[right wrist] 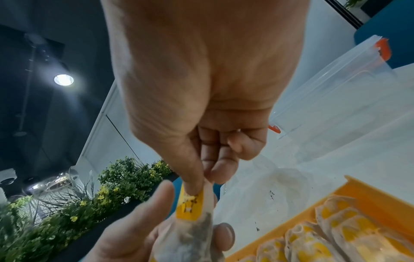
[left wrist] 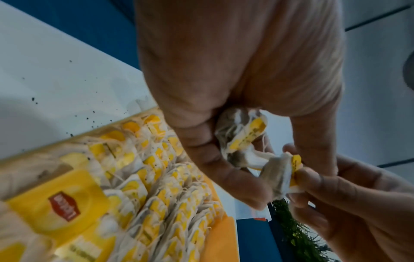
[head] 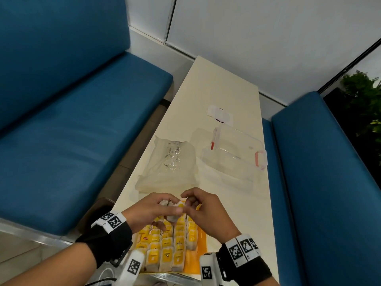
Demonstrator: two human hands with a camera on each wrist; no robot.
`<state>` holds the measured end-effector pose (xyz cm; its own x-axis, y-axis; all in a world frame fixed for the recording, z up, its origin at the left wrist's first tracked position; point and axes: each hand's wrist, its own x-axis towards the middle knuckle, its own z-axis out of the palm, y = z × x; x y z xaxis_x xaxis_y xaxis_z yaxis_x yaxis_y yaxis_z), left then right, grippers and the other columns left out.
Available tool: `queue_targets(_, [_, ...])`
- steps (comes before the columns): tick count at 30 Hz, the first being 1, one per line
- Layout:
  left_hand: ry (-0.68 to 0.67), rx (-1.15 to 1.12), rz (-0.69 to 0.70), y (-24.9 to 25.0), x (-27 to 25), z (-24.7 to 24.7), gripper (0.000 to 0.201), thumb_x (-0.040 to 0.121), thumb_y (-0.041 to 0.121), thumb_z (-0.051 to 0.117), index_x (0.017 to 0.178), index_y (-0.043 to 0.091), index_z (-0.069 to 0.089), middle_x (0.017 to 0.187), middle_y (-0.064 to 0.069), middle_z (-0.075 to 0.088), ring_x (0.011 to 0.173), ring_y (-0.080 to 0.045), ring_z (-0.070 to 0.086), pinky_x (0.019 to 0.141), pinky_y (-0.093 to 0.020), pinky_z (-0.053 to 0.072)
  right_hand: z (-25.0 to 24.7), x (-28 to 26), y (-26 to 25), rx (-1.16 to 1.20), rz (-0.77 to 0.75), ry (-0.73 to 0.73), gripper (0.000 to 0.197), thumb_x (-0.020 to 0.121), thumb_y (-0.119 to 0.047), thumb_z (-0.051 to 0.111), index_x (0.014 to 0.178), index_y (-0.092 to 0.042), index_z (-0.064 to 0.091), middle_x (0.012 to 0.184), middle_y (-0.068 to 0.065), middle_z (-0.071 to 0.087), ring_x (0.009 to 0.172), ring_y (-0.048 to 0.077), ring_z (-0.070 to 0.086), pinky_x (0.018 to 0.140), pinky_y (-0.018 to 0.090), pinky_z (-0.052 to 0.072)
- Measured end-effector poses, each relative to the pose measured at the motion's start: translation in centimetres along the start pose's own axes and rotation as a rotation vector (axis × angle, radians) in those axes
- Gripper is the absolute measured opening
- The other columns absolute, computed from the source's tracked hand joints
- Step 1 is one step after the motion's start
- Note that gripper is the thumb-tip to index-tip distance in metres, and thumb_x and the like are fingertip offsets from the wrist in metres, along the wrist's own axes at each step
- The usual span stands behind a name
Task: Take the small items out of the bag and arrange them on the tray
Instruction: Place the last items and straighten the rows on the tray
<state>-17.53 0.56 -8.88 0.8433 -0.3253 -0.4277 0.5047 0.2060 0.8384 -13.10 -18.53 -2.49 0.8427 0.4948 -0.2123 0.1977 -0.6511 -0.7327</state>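
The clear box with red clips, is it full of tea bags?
No, the clear box on the table looks empty; the tea bags lie in the orange tray.

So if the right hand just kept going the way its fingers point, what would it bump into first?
Most likely the left hand. The right hand points its fingers leftward, pinching a tea bag that the left hand's fingers already hold, so they nearly touch. Depth is hard to judge.

Café booth: blue benches [head: 72, 131], table [head: 216, 96]
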Motion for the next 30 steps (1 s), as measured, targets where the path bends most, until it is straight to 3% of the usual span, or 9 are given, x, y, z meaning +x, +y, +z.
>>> queue_targets(4, [0.039, 0.068, 0.064, -0.4, 0.3, 0.1, 0.022, 0.082, 0.015, 0.084, 0.1, 0.007, 0.074, 0.095, -0.022, 0.076, 0.091, -0.035, 0.075, 0.06, -0.034, 0.058, -0.4, 0.4, -0.3, -0.051, 0.07, -0.019, 0.022, 0.086, -0.011, 0.072, 0.1, -0.028, 0.07, 0.076, -0.01, 0.065, 0.069, -0.001, 0.057, 0.07, 0.015, 0.05])
queue_targets(8, [0.027, 0.089, 0.081, -0.6, 0.4, -0.1, 0.023, 0.081, 0.011, 0.085, 0.097, 0.001, 0.07, 0.093, -0.023, 0.075, 0.082, -0.028, 0.075, 0.06, -0.033, 0.058, -0.7, 0.7, -0.7, -0.131, 0.115, -0.05, 0.017, 0.086, -0.014, 0.072, 0.089, -0.03, 0.071, 0.079, -0.007, 0.069, 0.069, -0.001, 0.06, 0.067, 0.015, 0.051])
queue_targets(14, [0.111, 0.098, 0.054, -1.1, 0.8, -1.1, 0.019, 0.079, 0.012, 0.086, 0.089, 0.005, 0.072, 0.079, -0.011, 0.073, 0.072, -0.021, 0.069, 0.061, -0.034, 0.056, -2.7, 0.7, -1.0, -0.213, 0.096, -0.064, 0.016, 0.083, -0.013, 0.075, 0.078, -0.028, 0.07, 0.067, -0.015, 0.061, 0.063, -0.007, 0.057, 0.06, 0.01, 0.042])
queue_targets(19, [0.183, 0.147, 0.029, -1.2, 1.3, -0.9, 0.02, 0.081, 0.014, 0.084, 0.09, 0.002, 0.071, 0.073, -0.003, 0.072, 0.069, -0.018, 0.068, 0.061, -0.034, 0.056, -2.4, 0.1, 0.5, -0.362, 0.152, -0.11, 0.015, 0.086, -0.014, 0.068, 0.085, -0.027, 0.074, 0.081, -0.016, 0.066, 0.065, -0.007, 0.057, 0.06, 0.008, 0.04])
queue_targets(25, [0.207, 0.188, 0.033, -1.4, 1.5, -0.8, 0.02, 0.083, 0.016, 0.083, 0.092, 0.002, 0.072, 0.076, -0.001, 0.074, 0.068, -0.015, 0.069, 0.06, -0.033, 0.057, -1.4, -1.3, 1.4, -0.576, 0.181, -0.387, 0.023, 0.086, -0.008, 0.06, 0.093, -0.02, 0.078, 0.099, -0.002, 0.075, 0.089, 0.012, 0.067, 0.078, 0.027, 0.054])
queue_targets(30, [0.22, 0.196, 0.028, -1.5, 1.6, -0.8, 0.018, 0.083, 0.017, 0.084, 0.09, 0.004, 0.073, 0.075, -0.001, 0.073, 0.069, -0.015, 0.07, 0.061, -0.033, 0.058, 0.1, -1.5, 2.8, -0.595, 0.251, -0.635, 0.018, 0.079, -0.002, 0.072, 0.09, -0.015, 0.08, 0.094, 0.005, 0.077, 0.08, 0.014, 0.066, 0.063, 0.021, 0.047])
